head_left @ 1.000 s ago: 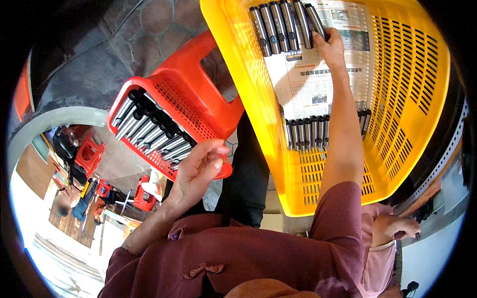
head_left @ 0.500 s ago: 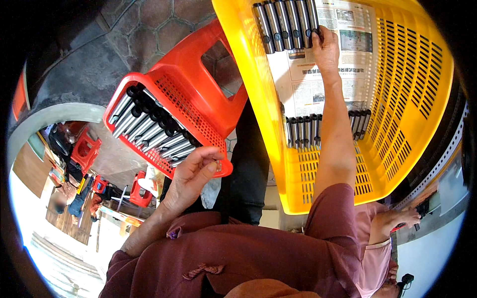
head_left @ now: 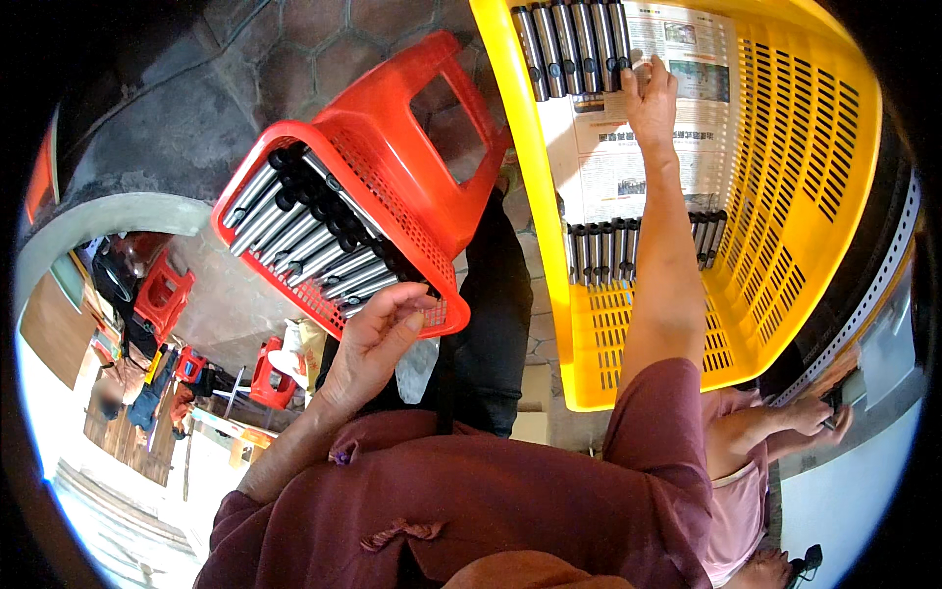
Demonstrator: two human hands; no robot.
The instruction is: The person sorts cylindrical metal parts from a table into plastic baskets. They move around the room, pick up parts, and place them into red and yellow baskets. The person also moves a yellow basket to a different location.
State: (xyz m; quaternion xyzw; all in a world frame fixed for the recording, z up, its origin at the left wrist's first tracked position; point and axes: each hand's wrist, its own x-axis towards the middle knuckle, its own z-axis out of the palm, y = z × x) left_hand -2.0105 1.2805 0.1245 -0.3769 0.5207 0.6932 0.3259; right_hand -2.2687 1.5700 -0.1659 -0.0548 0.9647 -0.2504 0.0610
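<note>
My right hand (head_left: 652,113) reaches into a yellow plastic basket (head_left: 531,162). Its thumb and fingers are parted at the lower end of the rightmost tube in a row of silver metal tubes with black ends (head_left: 572,49). These tubes lie side by side on newspaper (head_left: 638,147) lining the basket. A second row of similar tubes (head_left: 601,255) is nearer me, partly hidden by my right forearm. On the left, my left hand (head_left: 378,339) hovers by the near corner of a red basket (head_left: 339,162), fingers loosely curved, nothing visible in them. More metal tubes (head_left: 314,240) fill that basket.
A red plastic stool (head_left: 388,123) stands against the red basket. At the lower right, another person in pink (head_left: 738,471) works with their hands. More red stools (head_left: 165,294) and another person are far left. My dark-trousered leg (head_left: 486,324) lies between the baskets.
My right thumb and fingers have spread apart from the rightmost tube, which stays in the row. My left hand has barely moved. The view has shifted slightly.
</note>
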